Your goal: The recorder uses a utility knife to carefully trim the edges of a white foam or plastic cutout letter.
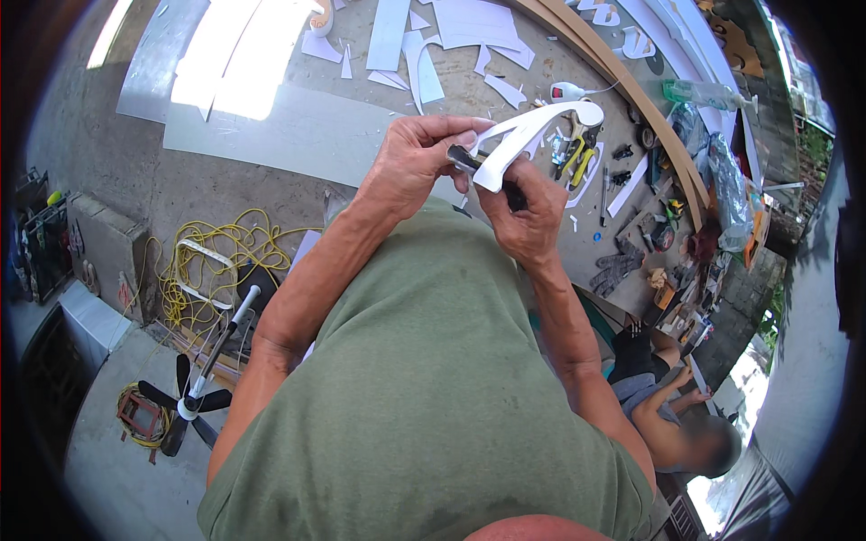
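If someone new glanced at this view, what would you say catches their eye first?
At the centre, the left hand and right hand grip a curved white cut-out piece, with a dark tool held against it. Behind them, white offcuts lie scattered over the concrete floor, and a yellow cord lies coiled at lower left.

No packages, labels, signs or screens in view.

Bright daylight throughout. Sunlit patch on the floor point(225, 63) at upper left is overexposed, glaring white. Soft shadows elsewhere. Strong fisheye bending toward a black rim. Centre sharp; lower-right edge soft and blurred.
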Action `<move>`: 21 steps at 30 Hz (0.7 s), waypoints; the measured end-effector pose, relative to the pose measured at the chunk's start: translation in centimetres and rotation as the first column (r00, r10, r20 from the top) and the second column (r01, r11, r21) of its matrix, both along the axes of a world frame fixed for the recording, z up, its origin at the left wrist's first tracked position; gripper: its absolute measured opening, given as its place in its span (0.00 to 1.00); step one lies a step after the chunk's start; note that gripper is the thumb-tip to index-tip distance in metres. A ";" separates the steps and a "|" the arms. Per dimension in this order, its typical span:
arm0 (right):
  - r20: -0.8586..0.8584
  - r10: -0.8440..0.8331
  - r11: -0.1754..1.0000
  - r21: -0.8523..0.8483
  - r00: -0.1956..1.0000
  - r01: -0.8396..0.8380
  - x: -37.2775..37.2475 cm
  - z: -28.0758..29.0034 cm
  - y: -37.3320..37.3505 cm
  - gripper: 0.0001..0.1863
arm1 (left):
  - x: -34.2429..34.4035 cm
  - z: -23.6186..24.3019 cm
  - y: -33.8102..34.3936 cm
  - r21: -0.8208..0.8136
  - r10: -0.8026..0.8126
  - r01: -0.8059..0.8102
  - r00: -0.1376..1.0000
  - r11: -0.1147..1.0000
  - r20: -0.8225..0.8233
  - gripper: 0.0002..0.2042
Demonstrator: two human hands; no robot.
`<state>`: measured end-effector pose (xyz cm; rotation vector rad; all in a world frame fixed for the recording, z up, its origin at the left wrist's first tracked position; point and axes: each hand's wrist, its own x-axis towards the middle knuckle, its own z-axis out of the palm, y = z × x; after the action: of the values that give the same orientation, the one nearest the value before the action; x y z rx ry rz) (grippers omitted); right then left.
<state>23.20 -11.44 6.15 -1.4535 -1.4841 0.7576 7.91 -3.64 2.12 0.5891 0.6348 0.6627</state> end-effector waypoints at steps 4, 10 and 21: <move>-0.034 -0.044 0.997 -0.058 0.998 0.042 -0.1 -0.6 0.5 0.05 | -0.1 -0.2 0.3 -0.014 0.018 -0.018 1.000 1.000 0.021 0.14; -0.045 -0.070 0.994 -0.082 0.997 0.066 0.0 -1.4 1.0 0.05 | -0.2 -0.2 0.6 0.044 0.074 -0.074 0.997 0.996 0.000 0.13; -0.325 -0.144 0.946 -0.324 0.934 0.033 2.5 -4.7 0.2 0.08 | -0.2 3.0 0.7 0.686 0.514 -0.155 0.780 0.711 -0.357 0.11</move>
<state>25.72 -11.28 1.41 -1.5134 -1.0534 1.1676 7.73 -2.99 5.09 1.3370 1.0756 1.1112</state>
